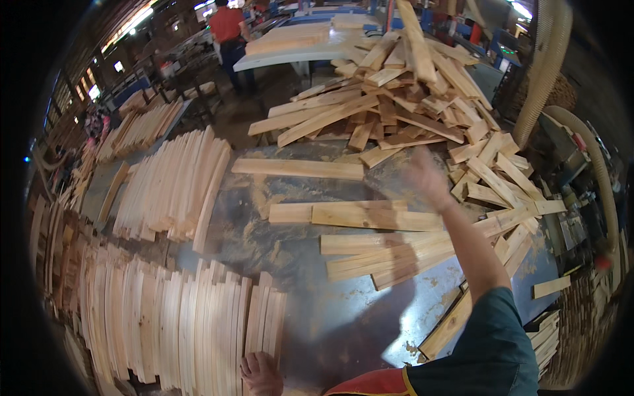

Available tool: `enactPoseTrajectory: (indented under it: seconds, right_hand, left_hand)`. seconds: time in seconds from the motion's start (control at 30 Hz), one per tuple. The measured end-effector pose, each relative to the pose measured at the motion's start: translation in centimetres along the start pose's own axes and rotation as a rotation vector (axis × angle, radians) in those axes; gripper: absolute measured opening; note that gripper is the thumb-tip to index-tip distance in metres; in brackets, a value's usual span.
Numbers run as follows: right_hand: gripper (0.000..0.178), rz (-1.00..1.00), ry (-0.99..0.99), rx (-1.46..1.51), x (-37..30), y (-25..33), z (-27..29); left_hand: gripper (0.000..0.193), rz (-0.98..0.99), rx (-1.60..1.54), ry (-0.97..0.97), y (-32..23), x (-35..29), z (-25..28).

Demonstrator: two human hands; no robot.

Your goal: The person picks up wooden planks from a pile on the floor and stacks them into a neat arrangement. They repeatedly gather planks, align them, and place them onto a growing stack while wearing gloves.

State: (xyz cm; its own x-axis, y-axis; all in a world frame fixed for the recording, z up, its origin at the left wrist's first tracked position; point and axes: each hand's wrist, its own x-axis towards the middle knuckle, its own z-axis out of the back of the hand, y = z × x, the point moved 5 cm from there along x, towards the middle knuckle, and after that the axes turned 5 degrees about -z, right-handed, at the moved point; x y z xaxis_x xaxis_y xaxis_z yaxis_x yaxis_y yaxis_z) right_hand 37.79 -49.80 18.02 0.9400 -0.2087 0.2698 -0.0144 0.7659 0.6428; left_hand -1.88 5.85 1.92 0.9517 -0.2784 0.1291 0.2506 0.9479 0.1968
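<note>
My left hand (261, 375) is at the near end of the row of upright wooden boards (168, 323) at the lower left. Its fingers are bent round the ends of the rightmost short boards (267, 317). My right hand (426, 177) reaches out over the metal table (300, 257), beside the heap of loose boards (389, 109). Motion smears its fingers, and nothing held can be made out. Below that reach several boards lie spread flat, among them a long pale board (376, 217). Farther left lies a single board (297, 168).
A second row of stacked boards (172, 181) stands at the left. Behind the heap is a pale work table (277, 61) carrying boards. Ribbed hoses (545, 72) hang at the right. A person in a red shirt (228, 26) stands far back. Sawdust lies on the metal.
</note>
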Motion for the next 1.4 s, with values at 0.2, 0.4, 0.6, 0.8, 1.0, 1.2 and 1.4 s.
enactPoseTrajectory:
  seconds: [0.2,0.4,0.6,0.8,1.0,1.2,1.4]
  right_hand:
    - [0.087,0.299,0.814,-0.691,-17.1,-4.0,-10.3]
    - [0.099,-0.046,0.947,-0.328,-25.0,-3.5,-12.4]
    - [0.075,-0.409,0.903,0.522,-40.0,2.7,-17.3]
    - [0.075,-0.271,1.217,-0.158,-50.2,18.2,-23.4]
    - [0.077,-0.087,1.466,0.541,-50.2,18.0,-32.0]
    - [0.063,-0.391,1.131,0.456,-45.0,16.6,-29.4]
    - [0.09,-0.335,0.992,0.731,-44.1,16.7,-31.5]
  left_hand:
    - [0.025,-0.021,-0.027,0.025,0.1,1.6,0.5]
    - [0.052,0.218,-0.288,0.066,1.9,0.4,1.1]
    - [0.071,0.334,-0.287,0.022,2.7,-8.7,1.3]
    - [0.085,0.884,-0.567,0.018,6.9,-23.7,1.5]
    - [0.053,1.556,-1.835,-0.212,3.1,-30.3,-6.3]
    - [0.02,1.282,-2.228,-0.022,2.2,-29.8,-7.0]
    - [0.065,1.158,-2.434,-0.034,6.7,-26.4,5.3]
